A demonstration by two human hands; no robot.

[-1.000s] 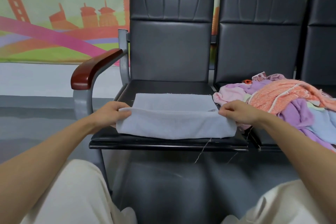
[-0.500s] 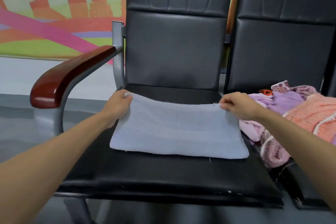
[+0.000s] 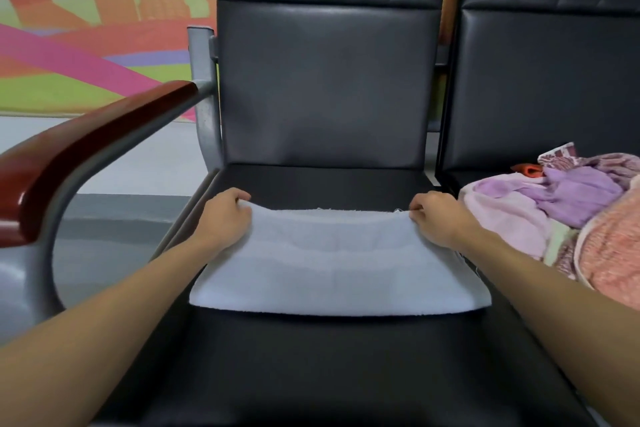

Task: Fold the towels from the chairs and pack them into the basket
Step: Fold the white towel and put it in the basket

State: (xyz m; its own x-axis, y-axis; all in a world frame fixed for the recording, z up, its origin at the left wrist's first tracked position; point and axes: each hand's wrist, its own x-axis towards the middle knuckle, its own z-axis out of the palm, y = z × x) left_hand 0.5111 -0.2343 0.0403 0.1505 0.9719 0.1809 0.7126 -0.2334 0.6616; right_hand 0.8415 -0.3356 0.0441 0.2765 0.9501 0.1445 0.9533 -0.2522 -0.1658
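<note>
Towel [image 3: 339, 270] corners in both hands' grip

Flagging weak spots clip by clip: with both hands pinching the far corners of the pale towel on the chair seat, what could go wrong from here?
1. The left hand and right hand hold only the far corners of the pale blue towel; its middle sags, so the fold may end up uneven.
2. The loose towel pile lies right beside the right grip and could get snagged.
3. No basket is in view.

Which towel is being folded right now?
The pale blue towel, flat on the left seat, pinched by both hands; the pink, purple and orange ones lie heaped beside.
</note>
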